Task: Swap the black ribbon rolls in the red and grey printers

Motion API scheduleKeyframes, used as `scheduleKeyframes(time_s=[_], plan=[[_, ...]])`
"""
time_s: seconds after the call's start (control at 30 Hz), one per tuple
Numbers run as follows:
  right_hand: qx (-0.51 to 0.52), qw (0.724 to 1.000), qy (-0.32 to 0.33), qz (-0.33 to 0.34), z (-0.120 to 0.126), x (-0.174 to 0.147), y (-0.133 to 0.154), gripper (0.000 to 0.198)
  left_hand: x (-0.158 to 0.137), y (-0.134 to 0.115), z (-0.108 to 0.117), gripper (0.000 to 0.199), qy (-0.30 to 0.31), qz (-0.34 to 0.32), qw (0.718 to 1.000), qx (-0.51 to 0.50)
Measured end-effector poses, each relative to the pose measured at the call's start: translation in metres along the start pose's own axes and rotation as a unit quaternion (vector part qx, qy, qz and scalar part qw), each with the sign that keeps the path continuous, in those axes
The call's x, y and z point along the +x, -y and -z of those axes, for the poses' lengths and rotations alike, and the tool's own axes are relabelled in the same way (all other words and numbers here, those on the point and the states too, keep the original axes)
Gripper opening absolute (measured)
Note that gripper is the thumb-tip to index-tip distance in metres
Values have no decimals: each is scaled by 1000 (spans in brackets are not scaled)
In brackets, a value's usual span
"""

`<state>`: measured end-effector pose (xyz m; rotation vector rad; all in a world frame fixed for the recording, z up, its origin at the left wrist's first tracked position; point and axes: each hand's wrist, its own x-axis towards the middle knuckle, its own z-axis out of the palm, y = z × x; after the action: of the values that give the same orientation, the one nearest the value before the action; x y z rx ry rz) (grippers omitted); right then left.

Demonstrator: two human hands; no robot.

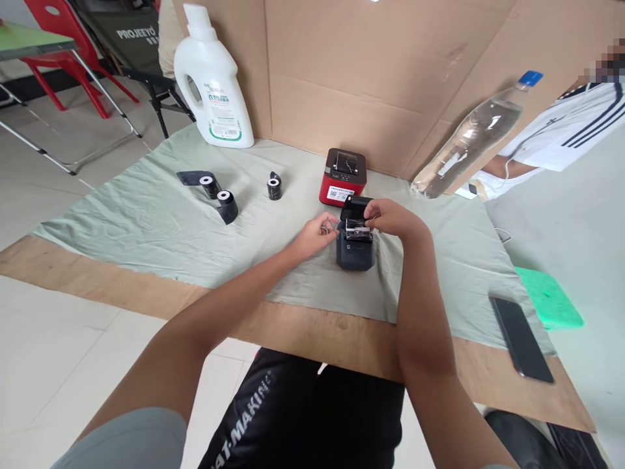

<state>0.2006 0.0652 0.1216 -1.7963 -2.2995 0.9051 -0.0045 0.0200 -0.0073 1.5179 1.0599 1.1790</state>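
A small dark label printer stands near the front of the cloth with its black lid raised. A shiny black roll with a pale strip sits in its opening. My left hand is at the printer's left edge, fingers bent, with a gap between thumb and forefinger. At the right side of the opening, my right hand has thumb and fingers closed beside the lid and the roll. What lies between those fingertips is hidden. Just behind stands a red and black printer with a white label.
Several black ribbon rolls with white cores lie on the grey-green cloth to the left. A white detergent bottle and a leaning clear bottle stand at the back by cardboard. A phone lies right; another person is beyond.
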Motion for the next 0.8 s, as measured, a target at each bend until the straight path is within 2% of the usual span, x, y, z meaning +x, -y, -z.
scheduleKeyframes(time_s=[0.23,0.33,0.43,0.6,0.7,0.8], plan=[[-112,993,22,5,-18,10,4,27,1,1,0,28,2,-1,1000,-5],[-162,987,2,-9,-28,8,11,27,1,0,1,28,11,-10,1000,1],[-198,978,-49,-40,-36,5,18,26,-4,-8,2,26,28,-39,998,30],[-143,982,-122,-31,-27,8,10,4,-16,-20,5,14,72,-158,978,117],[-81,973,-217,12,-17,9,0,10,-20,-18,4,16,112,-211,960,148],[-14,971,-232,51,-9,6,-5,10,-20,-13,1,27,101,-231,950,184]])
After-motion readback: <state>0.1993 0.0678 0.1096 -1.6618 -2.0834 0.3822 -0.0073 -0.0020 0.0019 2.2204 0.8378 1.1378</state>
